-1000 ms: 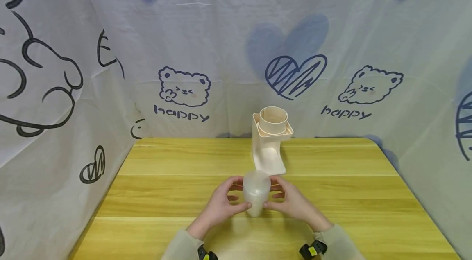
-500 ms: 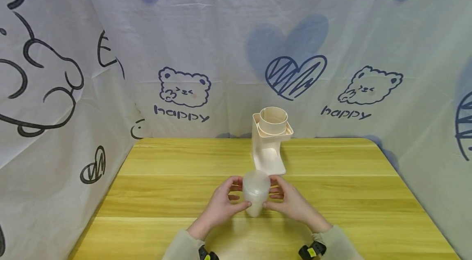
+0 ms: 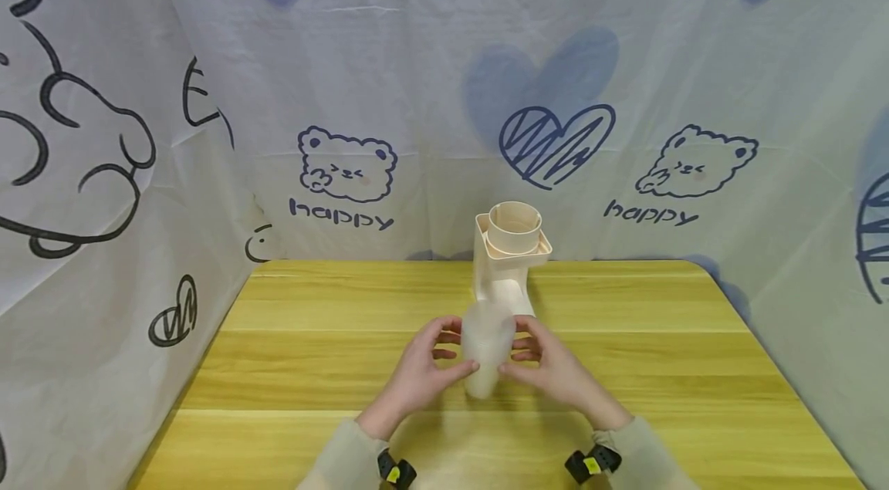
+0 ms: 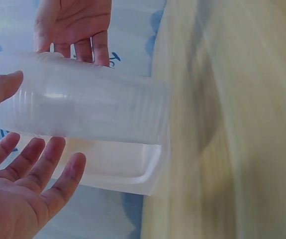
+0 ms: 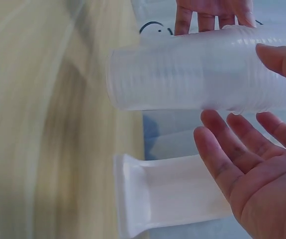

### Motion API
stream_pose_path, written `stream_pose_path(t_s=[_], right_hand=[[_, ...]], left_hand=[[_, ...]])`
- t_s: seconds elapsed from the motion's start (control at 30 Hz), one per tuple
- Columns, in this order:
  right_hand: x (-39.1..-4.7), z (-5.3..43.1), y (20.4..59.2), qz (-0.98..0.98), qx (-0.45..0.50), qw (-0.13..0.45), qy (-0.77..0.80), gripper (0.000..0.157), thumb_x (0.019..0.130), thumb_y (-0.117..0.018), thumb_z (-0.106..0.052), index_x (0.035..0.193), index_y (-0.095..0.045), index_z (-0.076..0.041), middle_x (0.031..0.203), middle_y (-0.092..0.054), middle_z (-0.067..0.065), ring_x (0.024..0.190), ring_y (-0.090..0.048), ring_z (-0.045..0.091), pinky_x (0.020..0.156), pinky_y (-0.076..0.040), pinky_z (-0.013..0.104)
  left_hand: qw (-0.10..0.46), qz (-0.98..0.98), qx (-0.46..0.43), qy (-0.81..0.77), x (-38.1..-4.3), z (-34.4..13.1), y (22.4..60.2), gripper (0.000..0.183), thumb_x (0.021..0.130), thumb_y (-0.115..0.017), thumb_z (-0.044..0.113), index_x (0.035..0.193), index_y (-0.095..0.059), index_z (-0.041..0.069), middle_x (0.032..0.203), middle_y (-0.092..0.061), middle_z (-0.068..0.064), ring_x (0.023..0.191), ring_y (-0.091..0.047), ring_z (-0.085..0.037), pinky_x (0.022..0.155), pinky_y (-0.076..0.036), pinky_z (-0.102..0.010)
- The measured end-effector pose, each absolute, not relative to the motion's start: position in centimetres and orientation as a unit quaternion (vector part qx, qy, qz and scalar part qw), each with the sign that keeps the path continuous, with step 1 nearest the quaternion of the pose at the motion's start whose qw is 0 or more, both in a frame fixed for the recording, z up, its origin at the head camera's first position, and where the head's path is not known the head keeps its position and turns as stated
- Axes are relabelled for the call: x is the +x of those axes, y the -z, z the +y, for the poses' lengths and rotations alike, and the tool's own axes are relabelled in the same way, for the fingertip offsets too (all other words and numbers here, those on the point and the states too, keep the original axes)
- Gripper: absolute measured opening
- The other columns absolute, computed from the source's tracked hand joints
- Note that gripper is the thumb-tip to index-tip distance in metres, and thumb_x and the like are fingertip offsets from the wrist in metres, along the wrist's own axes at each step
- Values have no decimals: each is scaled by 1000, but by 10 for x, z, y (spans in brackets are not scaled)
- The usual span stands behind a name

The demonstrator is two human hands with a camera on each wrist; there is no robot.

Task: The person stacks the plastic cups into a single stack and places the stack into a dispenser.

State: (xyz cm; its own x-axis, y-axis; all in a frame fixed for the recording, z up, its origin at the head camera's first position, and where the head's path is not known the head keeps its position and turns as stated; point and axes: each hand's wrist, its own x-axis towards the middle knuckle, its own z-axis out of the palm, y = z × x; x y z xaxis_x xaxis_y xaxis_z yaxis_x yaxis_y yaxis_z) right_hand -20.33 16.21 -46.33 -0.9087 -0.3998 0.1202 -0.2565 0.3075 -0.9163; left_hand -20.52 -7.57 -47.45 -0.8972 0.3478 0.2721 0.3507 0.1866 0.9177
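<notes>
A stack of translucent plastic cups stands nearly upright between my two hands, blurred in the head view. My left hand holds its left side, thumb on the near face and fingers curved behind. From the other side my right hand grips it the same way. Ridges of nested cups show along the stack in the left wrist view. Just behind it is a beige stand with a round, open-topped tube at its top. The cup stack hides part of the stand's base.
The wooden table extends to both sides of the hands. Behind the stand hangs a pale printed cloth, which also covers the left and right sides. A black device with a yellow mark is strapped on each wrist.
Both hands have raised the cup stack slightly and moved it away from me, towards the stand. It was steady in the earlier frames. The stand has not moved.
</notes>
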Motion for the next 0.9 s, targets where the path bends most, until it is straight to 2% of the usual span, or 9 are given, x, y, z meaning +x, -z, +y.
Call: stream_pose_path(t_s=[0.3,0.47,0.57,0.63,0.73,0.8,0.9], right_hand=[[-207,162,440,806,-194,19,558,58,89,-75,-12,138,-47,-1,131,-51,23,103,-63,31,82,-57,36],[-212,163,427,824,-195,-26,531,59,88,-76,-17,138,-48,-4,128,-57,18,105,-63,30,85,-56,41],[-215,164,419,830,-193,-43,521,61,88,-76,-19,139,-48,-6,128,-59,16,107,-62,30,86,-55,42],[-217,165,414,833,-190,-48,518,62,87,-77,-21,140,-47,-8,129,-58,15,108,-61,30,86,-55,41],[-220,167,406,832,-187,-48,521,62,87,-77,-22,140,-47,-9,130,-57,13,107,-61,29,87,-55,41],[-222,168,402,828,-189,-49,525,62,87,-77,-21,140,-47,-9,131,-57,13,108,-60,29,88,-55,42],[-224,168,397,824,-193,-47,531,62,88,-76,-21,141,-47,-10,133,-55,13,109,-60,29,89,-54,45]], left_hand=[[54,-772,-248,583,-212,-68,455,51,87,-77,20,132,-55,11,121,-59,-3,108,-58,-22,87,-55,-47],[87,-776,-264,566,-218,-63,443,52,89,-76,23,135,-54,14,123,-59,1,111,-57,-19,87,-55,-43],[93,-770,-271,569,-222,-61,436,55,89,-75,21,138,-51,15,124,-59,0,112,-57,-22,87,-55,-47],[97,-766,-276,573,-225,-59,433,57,89,-75,20,140,-50,16,125,-59,-1,112,-57,-22,86,-55,-48],[103,-759,-278,579,-224,-56,423,56,89,-75,15,139,-49,13,125,-58,-5,112,-56,-25,86,-54,-52],[111,-762,-281,573,-226,-55,418,56,89,-75,15,139,-49,12,125,-58,-5,112,-56,-23,86,-55,-49],[130,-768,-289,556,-228,-55,413,56,89,-74,16,139,-49,10,125,-57,-7,111,-56,-23,86,-54,-50]])
